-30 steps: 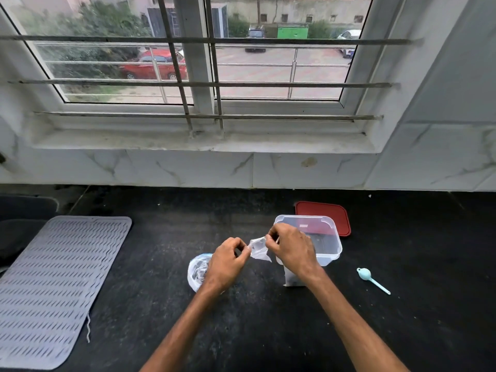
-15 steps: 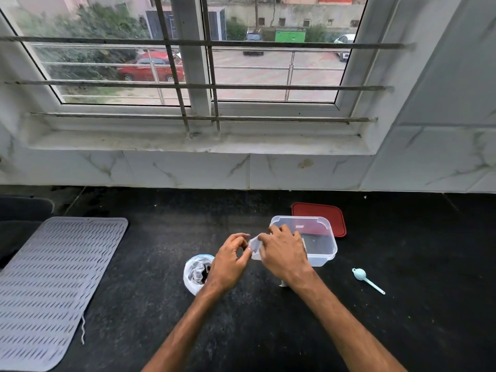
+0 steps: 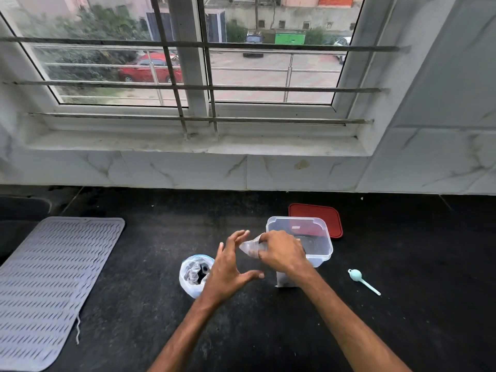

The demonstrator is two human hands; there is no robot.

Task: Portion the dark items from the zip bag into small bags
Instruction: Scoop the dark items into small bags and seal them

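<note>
Small bag (image 3: 251, 248), mostly hidden by right hand (image 3: 281, 253)

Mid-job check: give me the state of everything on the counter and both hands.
left hand: open, fingers spread, holding nothing
right hand: closed on small bag
small bag: held above counter
zip bag: open, dark items inside
clear container: uncovered
red lid: off, lying behind container
blue scoop: lying unused

The left hand (image 3: 228, 267) is spread wide, fingers fanned and thumb stretched toward the right, gripping nothing. Just to its right and slightly farther, the right hand (image 3: 281, 251) is curled closed, knuckles up. Both bare forearms reach in from the near edge.
</note>
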